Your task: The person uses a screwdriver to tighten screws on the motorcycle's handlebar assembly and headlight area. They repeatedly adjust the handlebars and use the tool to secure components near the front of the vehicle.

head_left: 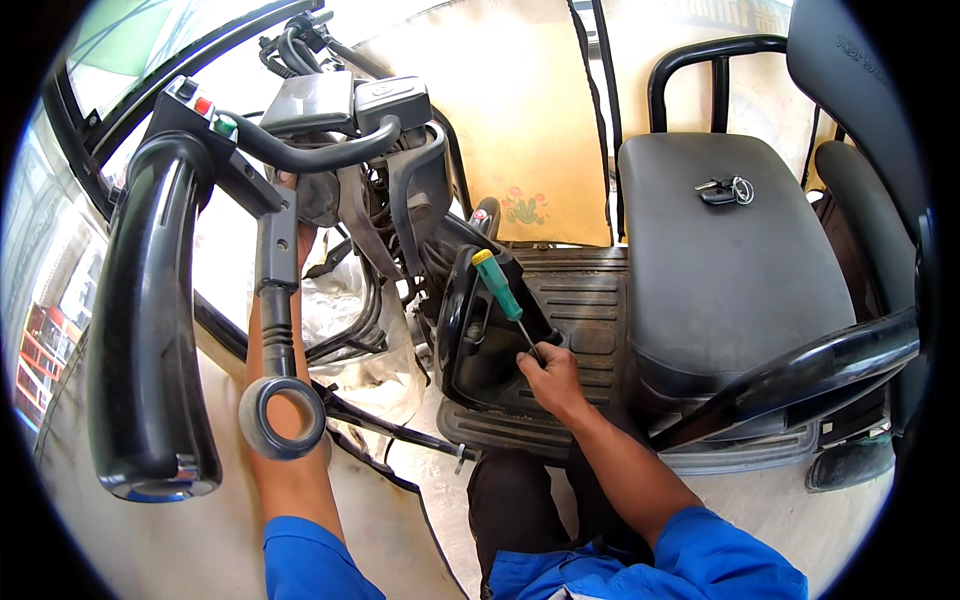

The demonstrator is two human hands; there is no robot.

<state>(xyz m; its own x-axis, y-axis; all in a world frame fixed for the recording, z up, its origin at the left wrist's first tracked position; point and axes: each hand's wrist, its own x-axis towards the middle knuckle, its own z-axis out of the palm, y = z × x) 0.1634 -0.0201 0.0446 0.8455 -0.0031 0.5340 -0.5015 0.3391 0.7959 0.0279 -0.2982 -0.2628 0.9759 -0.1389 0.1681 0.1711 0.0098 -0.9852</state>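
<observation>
Head view: my right hand (550,378) is clenched around the shank of a screwdriver (505,300) at the black cover (478,350) under the steering column. I judge I'm regripping before driving a screw; next I'd need the handle in my palm. Its long axis tilts, green handle up-left, tip down by my fist. My left hand (300,200) reaches behind the handlebar (150,320); its grip I cannot tell.

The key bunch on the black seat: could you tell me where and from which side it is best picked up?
Grip the key bunch by its black fob, coming from above: it lies flat on the seat, with open cushion all round.
</observation>
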